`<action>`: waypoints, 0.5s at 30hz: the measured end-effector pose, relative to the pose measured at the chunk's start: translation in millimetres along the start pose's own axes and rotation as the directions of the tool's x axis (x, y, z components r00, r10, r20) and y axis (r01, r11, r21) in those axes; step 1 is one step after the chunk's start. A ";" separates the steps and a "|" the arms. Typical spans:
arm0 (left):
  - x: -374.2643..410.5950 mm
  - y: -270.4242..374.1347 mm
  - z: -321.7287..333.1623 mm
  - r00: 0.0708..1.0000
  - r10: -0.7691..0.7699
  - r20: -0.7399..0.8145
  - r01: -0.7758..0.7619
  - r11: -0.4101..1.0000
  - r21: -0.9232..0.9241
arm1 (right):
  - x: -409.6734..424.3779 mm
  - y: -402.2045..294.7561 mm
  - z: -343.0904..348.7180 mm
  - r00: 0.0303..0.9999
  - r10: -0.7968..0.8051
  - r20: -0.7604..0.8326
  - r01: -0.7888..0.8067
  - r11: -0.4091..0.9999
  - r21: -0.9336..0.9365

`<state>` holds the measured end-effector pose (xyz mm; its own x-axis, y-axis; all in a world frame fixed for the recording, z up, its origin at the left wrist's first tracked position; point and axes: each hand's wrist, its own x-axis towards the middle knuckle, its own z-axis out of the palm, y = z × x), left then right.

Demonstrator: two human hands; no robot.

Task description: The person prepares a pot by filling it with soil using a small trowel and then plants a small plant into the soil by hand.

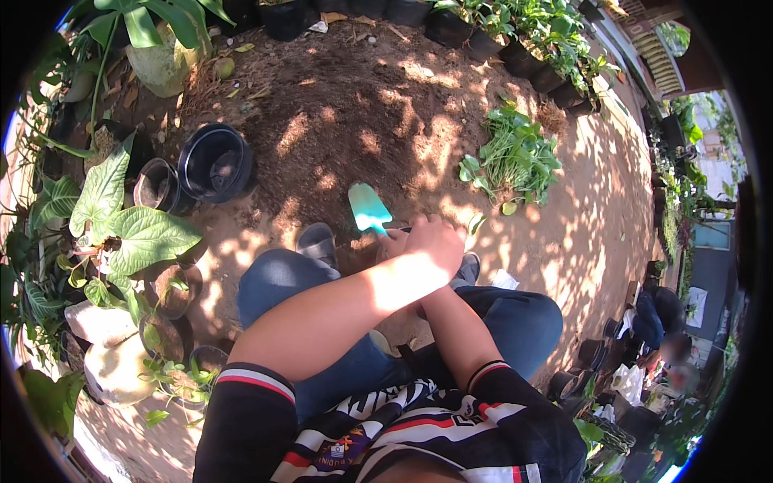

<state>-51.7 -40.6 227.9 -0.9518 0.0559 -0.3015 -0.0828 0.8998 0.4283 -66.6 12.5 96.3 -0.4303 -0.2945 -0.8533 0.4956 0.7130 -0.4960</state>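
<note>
My forearms cross in front of me, the left one above the right. Below the crossing, my right hand point(395, 240) grips a turquoise hand trowel point(368, 207), its blade pointing away from me over dark loose soil point(338, 133). My left hand point(436, 244) reaches across to the right, fingers bent downward. Part of a dark rim shows between the two hands, perhaps a pot; my arms hide most of it. Whether my left hand holds that rim cannot be told. Beyond my hands to the right lies a heap of uprooted leafy green seedlings point(516, 154).
Two black plastic pots, a larger one point(215, 163) and a smaller one point(157, 184), stand left of the soil. Potted plants point(151, 238) and a pale stone point(118, 374) line the left side. Planted black bags point(525, 63) edge the far side. Another person point(655, 320) is at far right.
</note>
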 end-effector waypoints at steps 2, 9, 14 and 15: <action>-9.4 4.6 -41.9 0.997 0.049 0.060 -0.051 0.998 0.026 | 19.3 -10.6 9.8 1.000 0.001 -0.024 -0.002 0.999 -0.032; -2.7 10.0 -58.6 0.991 0.107 0.075 -0.109 0.994 0.029 | 78.5 -52.7 42.9 0.979 -0.160 -0.128 0.146 0.983 -0.111; -0.1 2.2 -64.6 0.997 0.077 0.019 -0.078 0.996 0.054 | 93.1 -69.4 54.4 0.962 -0.166 -0.219 0.117 0.968 -0.221; 0.5 4.4 -63.4 0.995 0.094 -0.033 -0.091 0.992 0.081 | 107.7 -61.7 50.8 0.947 -0.216 -0.238 0.147 0.950 -0.276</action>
<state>-71.2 -64.1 283.6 -0.9646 0.1261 -0.2315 0.0287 0.9232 0.3833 -105.3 -95.6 26.8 -0.6941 -0.2811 -0.6628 0.1992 0.8096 -0.5521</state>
